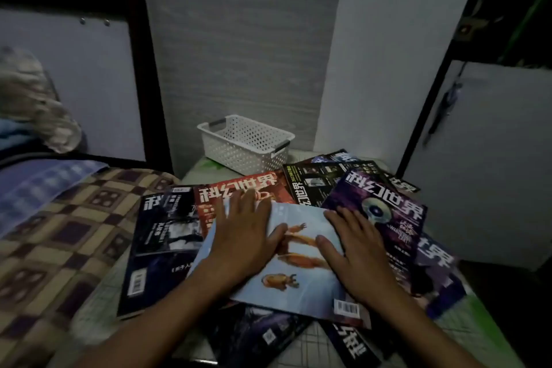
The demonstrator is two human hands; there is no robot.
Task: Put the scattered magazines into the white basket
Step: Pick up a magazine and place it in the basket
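A pale blue magazine, its cover printed with orange figures, is seen lying on top of a loose heap of scattered magazines on a small table beside a bed. It is pressed flat from both sides: the left hand is laid over its left edge and the right hand over its right, fingers spread and straight on each, nothing pinched or lifted. A red magazine and a purple magazine are fanned out beneath it, with darker issues around them. The white basket is set behind the heap against the wall, apparently with nothing in it. For the step in hand, the top issue is best gathered by its edges and squared before being carried back, so that the glossy copies below are not dragged off the table.
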